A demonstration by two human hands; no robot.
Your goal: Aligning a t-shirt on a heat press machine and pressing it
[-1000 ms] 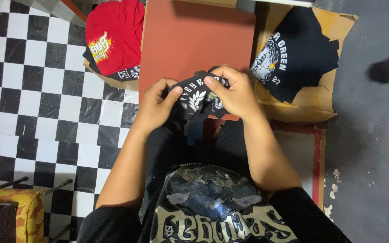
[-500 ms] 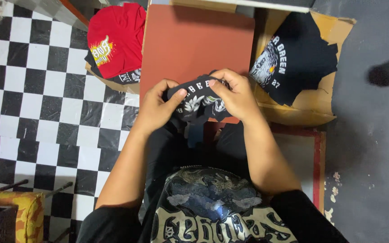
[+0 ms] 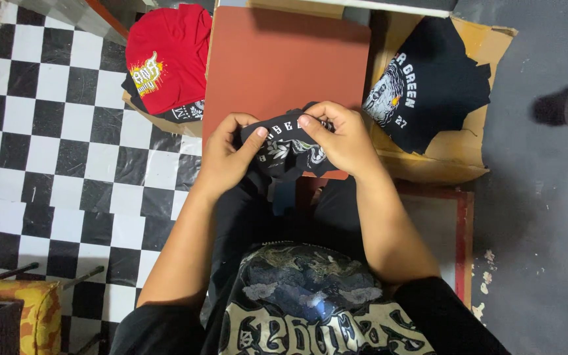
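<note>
The left hand (image 3: 226, 158) and right hand (image 3: 340, 139) both grip a bunched black printed garment (image 3: 288, 150), fingers closed on its folds, held over the person's lap at the near edge of a reddish-brown board (image 3: 284, 59). Left of the board, a red shirt (image 3: 169, 52) lies on a box; right of it, a black printed shirt (image 3: 428, 85) rests in a cardboard box (image 3: 468, 154)

Garment print workshop — heat-press platen (image 3: 277, 59), printed shirts (image 3: 165, 56)
</note>
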